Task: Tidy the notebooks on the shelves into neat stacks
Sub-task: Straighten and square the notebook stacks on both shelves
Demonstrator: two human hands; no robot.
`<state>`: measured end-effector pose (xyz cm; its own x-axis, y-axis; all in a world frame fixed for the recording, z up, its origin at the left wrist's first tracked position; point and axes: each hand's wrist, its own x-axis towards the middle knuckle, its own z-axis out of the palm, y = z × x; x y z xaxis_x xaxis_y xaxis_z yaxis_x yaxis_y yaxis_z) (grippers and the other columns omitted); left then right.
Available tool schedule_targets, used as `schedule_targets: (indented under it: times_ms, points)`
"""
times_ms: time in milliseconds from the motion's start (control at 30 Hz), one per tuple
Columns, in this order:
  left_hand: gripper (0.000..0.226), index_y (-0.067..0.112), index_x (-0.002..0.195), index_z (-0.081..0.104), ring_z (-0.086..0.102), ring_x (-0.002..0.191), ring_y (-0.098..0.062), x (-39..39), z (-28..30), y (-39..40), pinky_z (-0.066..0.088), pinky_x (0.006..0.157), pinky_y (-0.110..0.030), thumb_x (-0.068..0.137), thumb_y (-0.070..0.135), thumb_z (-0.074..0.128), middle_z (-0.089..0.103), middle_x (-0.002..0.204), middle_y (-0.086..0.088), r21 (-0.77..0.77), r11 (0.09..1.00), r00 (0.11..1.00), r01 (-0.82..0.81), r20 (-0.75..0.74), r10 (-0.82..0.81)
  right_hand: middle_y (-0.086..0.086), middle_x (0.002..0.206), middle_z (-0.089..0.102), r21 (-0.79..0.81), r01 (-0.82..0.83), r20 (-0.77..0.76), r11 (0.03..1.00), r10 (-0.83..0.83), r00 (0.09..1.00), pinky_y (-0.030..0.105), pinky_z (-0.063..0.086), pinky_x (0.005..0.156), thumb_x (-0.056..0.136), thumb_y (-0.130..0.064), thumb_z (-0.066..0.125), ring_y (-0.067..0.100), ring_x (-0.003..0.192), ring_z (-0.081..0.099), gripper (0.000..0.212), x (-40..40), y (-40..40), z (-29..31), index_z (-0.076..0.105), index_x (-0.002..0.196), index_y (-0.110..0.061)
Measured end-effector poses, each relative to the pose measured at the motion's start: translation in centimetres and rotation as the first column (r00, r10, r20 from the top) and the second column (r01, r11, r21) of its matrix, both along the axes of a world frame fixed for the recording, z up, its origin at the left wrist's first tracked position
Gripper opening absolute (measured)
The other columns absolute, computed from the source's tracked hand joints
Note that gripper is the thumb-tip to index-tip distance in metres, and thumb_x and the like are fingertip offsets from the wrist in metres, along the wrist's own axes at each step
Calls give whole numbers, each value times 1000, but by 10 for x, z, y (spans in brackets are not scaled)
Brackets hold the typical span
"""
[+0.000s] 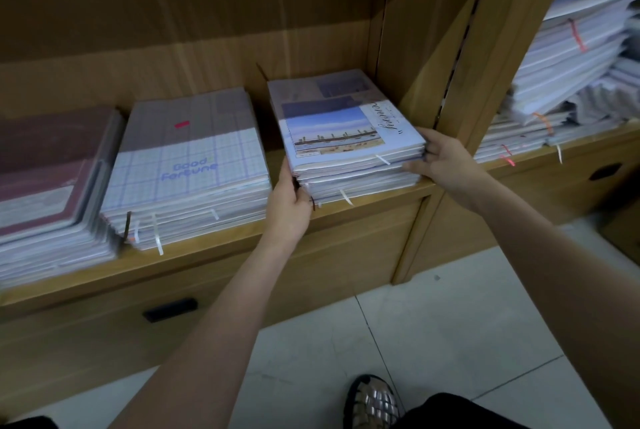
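Note:
A stack of wrapped notebooks with a seaside picture cover (343,131) lies on the wooden shelf (363,196), at its right end. My left hand (289,203) grips the stack's front left corner, fingers curled round the edge. At the front right corner, my right hand (441,160) holds the stack with fingers wrapped on its side. Left of it sits a checked stack printed "Good Fortune" (187,169), fairly even. A maroon-covered stack (52,179) lies at the far left, its lower books fanned out.
An upright wooden divider (460,82) stands right of the held stack. Beyond it, the neighbouring shelf holds messy tilted piles of notebooks (571,65). Drawers with dark handles (169,309) sit below the shelf. My sandalled foot (372,401) rests on the tiled floor.

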<state>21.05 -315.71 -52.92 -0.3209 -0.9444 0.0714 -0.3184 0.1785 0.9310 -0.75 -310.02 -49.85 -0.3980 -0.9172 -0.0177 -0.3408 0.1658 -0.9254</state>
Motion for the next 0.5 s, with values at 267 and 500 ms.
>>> schedule_targets:
  times_ms: [267,500]
  points:
    - [54,19,149,15,47,84,8,1,-11,2,38,67,1,100,14,37,53,120,5,-11,1000,997,-4,78,5,4,118,61,41,69,-70,997,-66,995,45,44,101,87,-11,64,23,110,57,45,-2,-4,-12,49,129,-11]
    - [50,15,146,27,45,125,-13,-1,-18,-1,35,99,-23,98,9,40,48,137,-1,-11,1000,997,-8,73,9,5,116,65,11,141,-82,990,-140,987,35,47,96,85,-18,67,21,107,60,42,0,-2,-16,56,124,-8]
